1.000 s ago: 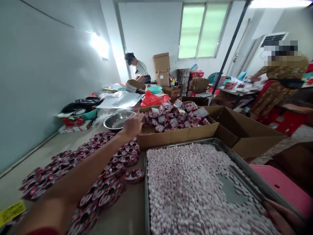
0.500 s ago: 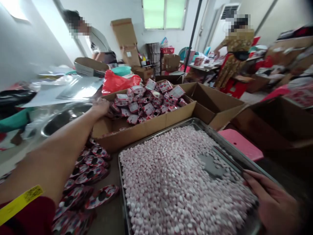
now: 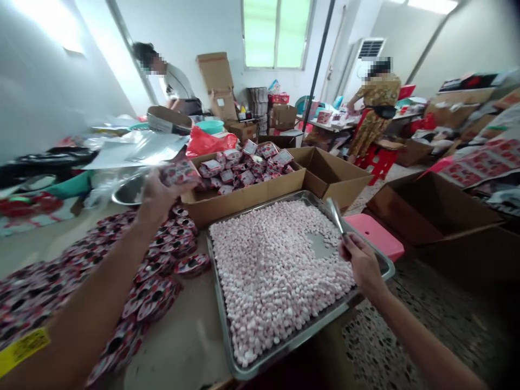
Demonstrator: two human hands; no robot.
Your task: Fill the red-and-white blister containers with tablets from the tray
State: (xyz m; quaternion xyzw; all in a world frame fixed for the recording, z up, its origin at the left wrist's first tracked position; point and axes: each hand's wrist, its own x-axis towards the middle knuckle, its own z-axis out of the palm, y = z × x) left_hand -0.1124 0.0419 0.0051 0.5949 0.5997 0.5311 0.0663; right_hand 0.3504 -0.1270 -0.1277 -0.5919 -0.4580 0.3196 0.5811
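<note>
My left hand point(image 3: 156, 192) is closed on a small red-and-white printed candy-style packet point(image 3: 181, 172), blurred, held in front of the left end of a cardboard box point(image 3: 247, 196). Similar filled packets point(image 3: 246, 176) are heaped in that box. My right hand point(image 3: 361, 260) grips a silver metal tool point(image 3: 335, 215) that widens toward its raised tip; its exact kind is unclear. The tool stands over the right side of a metal tray point(image 3: 300, 342). Small pale pink-white tablets point(image 3: 276, 271) cover most of the tray, with a bare patch near my right hand.
Rows of open printed pouches point(image 3: 158, 287) lie on the table to the left. A metal bowl point(image 3: 125, 192) sits behind them. A pink stool point(image 3: 376, 235) and open cartons point(image 3: 434, 211) are on the right. Two people work farther back.
My left hand has come back toward me from the box's left end, now with a packet. My right hand has raised the metal tool off the tablets. The view has shifted.
</note>
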